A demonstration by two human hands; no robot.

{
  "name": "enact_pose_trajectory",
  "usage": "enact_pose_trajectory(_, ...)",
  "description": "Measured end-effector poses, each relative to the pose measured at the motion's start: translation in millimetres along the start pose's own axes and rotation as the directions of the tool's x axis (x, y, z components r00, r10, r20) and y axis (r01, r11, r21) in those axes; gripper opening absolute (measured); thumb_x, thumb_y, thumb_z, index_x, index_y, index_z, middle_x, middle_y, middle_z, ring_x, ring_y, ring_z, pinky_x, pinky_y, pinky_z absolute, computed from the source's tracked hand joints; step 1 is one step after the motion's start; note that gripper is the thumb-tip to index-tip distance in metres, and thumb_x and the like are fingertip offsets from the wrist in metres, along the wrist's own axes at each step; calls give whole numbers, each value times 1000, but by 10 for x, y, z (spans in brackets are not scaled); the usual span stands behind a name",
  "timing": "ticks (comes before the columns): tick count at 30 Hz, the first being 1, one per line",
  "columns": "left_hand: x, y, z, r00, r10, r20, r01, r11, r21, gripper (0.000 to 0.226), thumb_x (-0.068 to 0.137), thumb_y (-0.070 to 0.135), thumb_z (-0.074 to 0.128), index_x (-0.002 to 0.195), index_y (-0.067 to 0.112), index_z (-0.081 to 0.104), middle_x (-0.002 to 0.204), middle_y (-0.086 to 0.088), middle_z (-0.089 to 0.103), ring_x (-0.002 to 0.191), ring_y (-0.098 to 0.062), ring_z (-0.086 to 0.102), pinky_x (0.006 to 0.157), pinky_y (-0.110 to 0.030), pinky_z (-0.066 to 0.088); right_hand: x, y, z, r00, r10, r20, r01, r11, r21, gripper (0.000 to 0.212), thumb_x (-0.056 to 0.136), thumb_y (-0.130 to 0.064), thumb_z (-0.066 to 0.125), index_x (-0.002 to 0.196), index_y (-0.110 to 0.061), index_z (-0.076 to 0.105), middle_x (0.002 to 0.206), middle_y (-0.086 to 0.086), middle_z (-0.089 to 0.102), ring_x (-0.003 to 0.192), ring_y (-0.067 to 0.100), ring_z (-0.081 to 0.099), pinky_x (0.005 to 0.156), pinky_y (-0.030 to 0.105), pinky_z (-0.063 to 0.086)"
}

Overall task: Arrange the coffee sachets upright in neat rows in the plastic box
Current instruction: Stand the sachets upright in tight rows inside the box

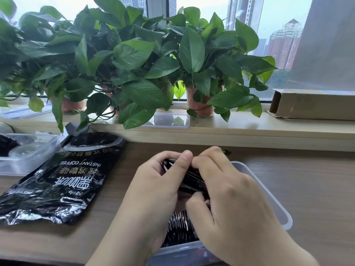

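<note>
A clear plastic box (272,196) sits on the wooden table in front of me, mostly covered by my hands. Above it, my left hand (151,191) and my right hand (230,200) together grip a small bunch of black coffee sachets (189,178). Below the hands, more black sachets (180,227) with red and white print stand inside the box near its front end. A single sachet tip (226,151) pokes out beyond my right fingers.
A large black instant coffee bag (63,179) lies open on the table to the left. Another clear container (25,156) stands at the far left. Potted plants (134,60), a small clear box (169,120) and a cardboard box (315,106) line the windowsill.
</note>
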State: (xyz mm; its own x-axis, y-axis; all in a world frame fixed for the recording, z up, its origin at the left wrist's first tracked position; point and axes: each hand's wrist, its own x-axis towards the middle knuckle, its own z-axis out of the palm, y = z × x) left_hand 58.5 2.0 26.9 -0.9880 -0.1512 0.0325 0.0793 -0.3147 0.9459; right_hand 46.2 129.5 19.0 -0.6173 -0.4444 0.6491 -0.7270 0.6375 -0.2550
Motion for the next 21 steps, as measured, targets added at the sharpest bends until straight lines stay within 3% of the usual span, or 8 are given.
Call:
enact_pose_trajectory(2,4,-2,12,997,56,-52,-57,998,-15,16,79,28,72,74,13,71,70,-16,72,55,-23,66,46,-28,55,-2,4,39,998,33,-44,-30,997,74,42,76,-28,47,116,-20,53,109,-4,50,76,17,59,62,36,52)
enact_pose_trajectory(5,30,38,-37,984,106,-144,-111,994,-25,21,80,29,71,70,13,65,67,-17,69,53,-23,65,42,-27,53,-15,73,68,992,79,-94,-62,983,175,47,80,-40,50,124,-26,45,116,-13,44,97,0,51,83,16,43)
enact_pose_trajectory(8,46,80,-64,982,91,-168,-99,994,-43,24,76,34,71,75,12,61,67,-14,69,55,-21,68,45,-28,56,-11,135,81,998,63,-28,-59,990,131,42,89,-50,46,124,-27,49,110,-15,50,93,-3,52,84,9,39)
enact_pose_trajectory(11,30,62,-23,985,68,-162,-76,996,-47,27,82,34,68,78,9,59,65,-13,72,54,-23,70,46,-31,59,12,188,127,1000,23,-18,-21,998,64,40,94,-45,43,120,-20,58,107,-9,55,86,4,57,78,15,45)
enact_pose_trajectory(14,29,43,-15,984,67,-166,-77,996,-54,25,89,30,66,81,6,62,74,-22,76,58,-28,74,51,-33,61,28,231,142,998,34,-61,-27,994,103,35,94,-37,44,118,-17,62,104,-8,60,84,5,57,75,15,46)
enact_pose_trajectory(17,44,65,-47,978,86,-188,-99,993,-61,19,91,24,66,84,6,63,75,-21,76,60,-30,74,54,-37,63,17,224,131,999,15,-43,-8,986,167,33,96,-32,41,125,-23,56,108,-10,57,92,3,58,80,15,45)
enact_pose_trajectory(21,42,56,-32,982,85,-170,-101,991,-91,12,95,21,62,94,9,65,70,-11,75,56,-24,73,50,-31,60,-27,167,158,998,64,-26,-53,953,298,38,96,-29,44,134,-31,43,122,-15,49,113,0,51,95,9,36)
